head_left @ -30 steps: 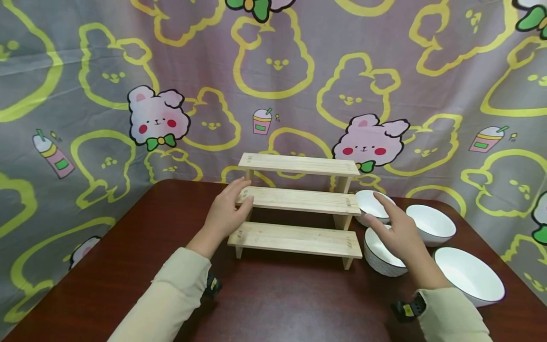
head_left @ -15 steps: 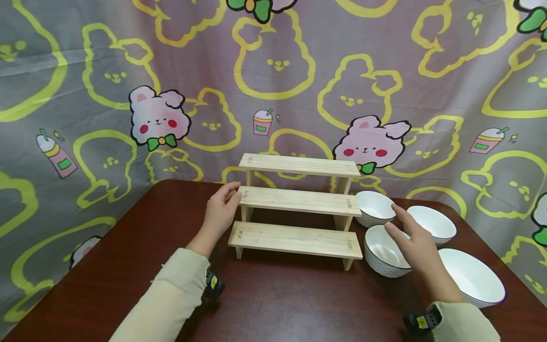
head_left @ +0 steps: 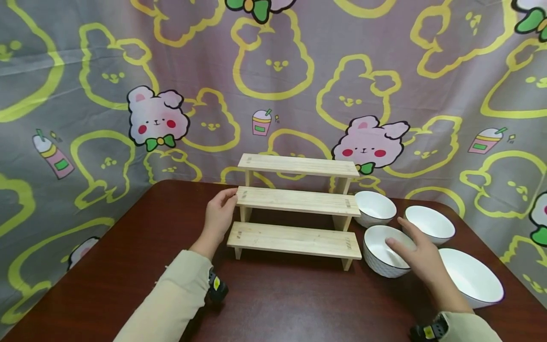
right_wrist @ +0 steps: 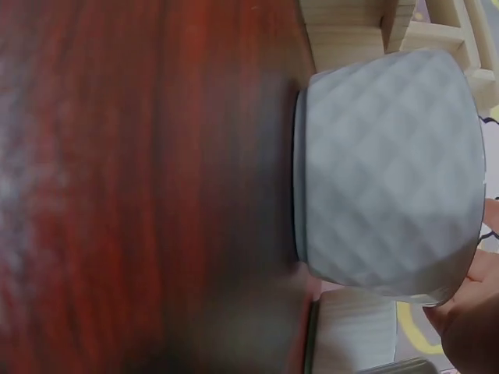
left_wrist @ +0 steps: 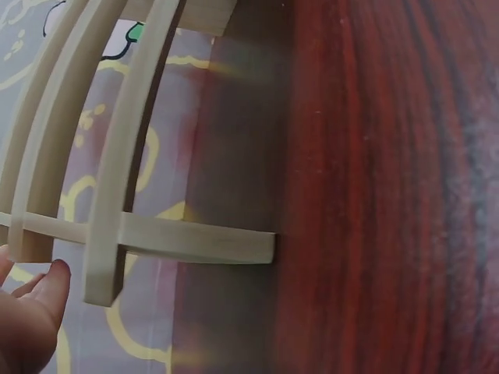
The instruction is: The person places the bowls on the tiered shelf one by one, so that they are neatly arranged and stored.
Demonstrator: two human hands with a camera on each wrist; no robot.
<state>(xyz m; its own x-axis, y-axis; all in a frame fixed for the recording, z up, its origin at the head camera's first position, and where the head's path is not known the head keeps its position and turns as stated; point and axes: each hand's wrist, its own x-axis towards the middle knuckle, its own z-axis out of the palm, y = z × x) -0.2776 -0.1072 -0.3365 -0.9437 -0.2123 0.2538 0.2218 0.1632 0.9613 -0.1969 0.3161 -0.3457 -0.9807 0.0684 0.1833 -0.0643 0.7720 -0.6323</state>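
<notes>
A three-tier wooden display stand (head_left: 295, 240) stands mid-table. My left hand (head_left: 219, 211) is at the left end of its middle board (head_left: 299, 198), with fingertips right at the board's end. The left wrist view shows my thumb (left_wrist: 53, 292) beside the front corner of that end. To the right of the stand sits a white bowl (head_left: 378, 247) with a quilted outside and dark rim. My right hand (head_left: 420, 254) reaches over its right side, thumb and fingers spread. In the right wrist view, the bowl's wall (right_wrist: 390, 171) partly hides the fingers.
A second white bowl (head_left: 373, 205) stands behind the near one, close to the stand's right side. Two more bowls are farther right: one at the back (head_left: 429, 222) and a wide one (head_left: 470, 275) beside my right forearm. A patterned curtain (head_left: 205, 118) hangs behind the dark wooden table (head_left: 273, 304).
My left hand has drawn back from over the middle board to its left end. My right hand has moved right and lower, from above the bowls to the near bowl's right side.
</notes>
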